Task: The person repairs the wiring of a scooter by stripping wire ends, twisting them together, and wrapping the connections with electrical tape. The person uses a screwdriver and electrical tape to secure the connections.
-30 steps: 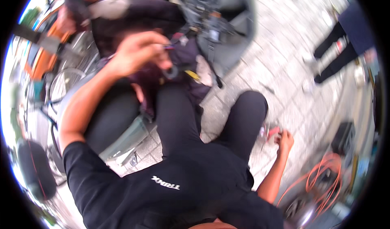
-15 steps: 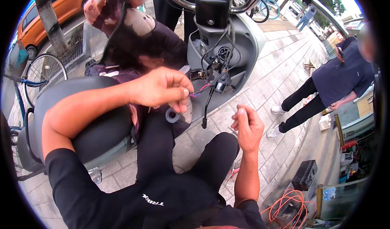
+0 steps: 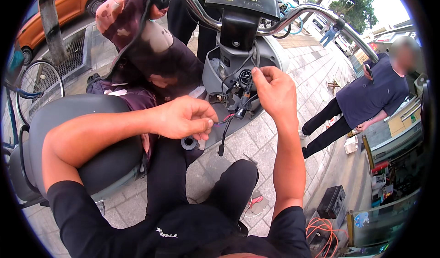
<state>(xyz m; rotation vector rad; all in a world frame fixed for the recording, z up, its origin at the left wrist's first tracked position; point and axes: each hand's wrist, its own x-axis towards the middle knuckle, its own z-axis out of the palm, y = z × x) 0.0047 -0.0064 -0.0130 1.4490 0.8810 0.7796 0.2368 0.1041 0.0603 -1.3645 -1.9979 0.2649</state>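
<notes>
In front of me stands an electric scooter, its grey front panel (image 3: pixel 270 58) opened up with black cables and connectors (image 3: pixel 245 81) hanging out. My left hand (image 3: pixel 190 118) is closed, pinching a thin wire (image 3: pixel 222 122) with red and purple parts below the opening. Higher up, my right hand (image 3: pixel 276 92) has thumb and forefinger together at the black cables; exactly what lies between the fingertips is hidden. A loose black cable end (image 3: pixel 222 149) dangles below the wiring. A roll of black tape (image 3: pixel 189 143) sits by my left knee.
The scooter's black seat (image 3: pixel 87 129) is under my left arm. A patterned padded cover (image 3: pixel 160 61) hangs from the left handlebar. At right a person in dark clothes (image 3: pixel 371 93) stands holding a phone. A black box (image 3: pixel 331 202) and orange cord (image 3: pixel 325 233) lie lower right.
My right hand has moved up and forward from beside my knee to the cables. My left hand stays on the wire, slightly lower. The view has tilted upward, bringing the lit display into sight.
</notes>
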